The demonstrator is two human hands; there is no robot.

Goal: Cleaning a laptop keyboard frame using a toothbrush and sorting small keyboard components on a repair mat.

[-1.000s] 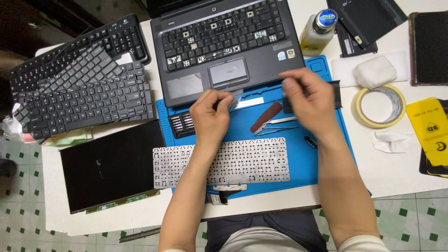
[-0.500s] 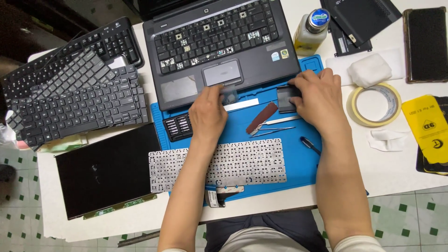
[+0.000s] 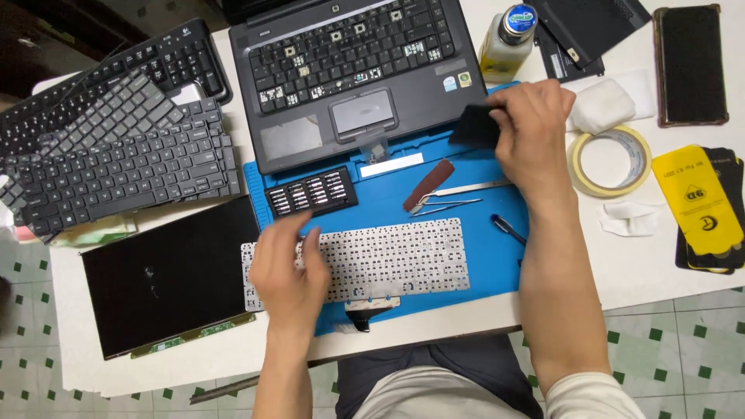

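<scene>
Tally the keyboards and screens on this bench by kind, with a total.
Laptop with key gaps: 1
Loose dark keyboards: 3, stacked at left
Bare keyboard frame, under left hand: 1
Display panel: 1
Phone: 1
Total: 7

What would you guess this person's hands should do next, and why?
Probably close the left hand on the end of the bare silver keyboard frame lying on the blue work mat. That hand already rests on the frame's end, while the right hand holds a small flat black piece beside the open black laptop, many of whose keycaps are missing.
</scene>
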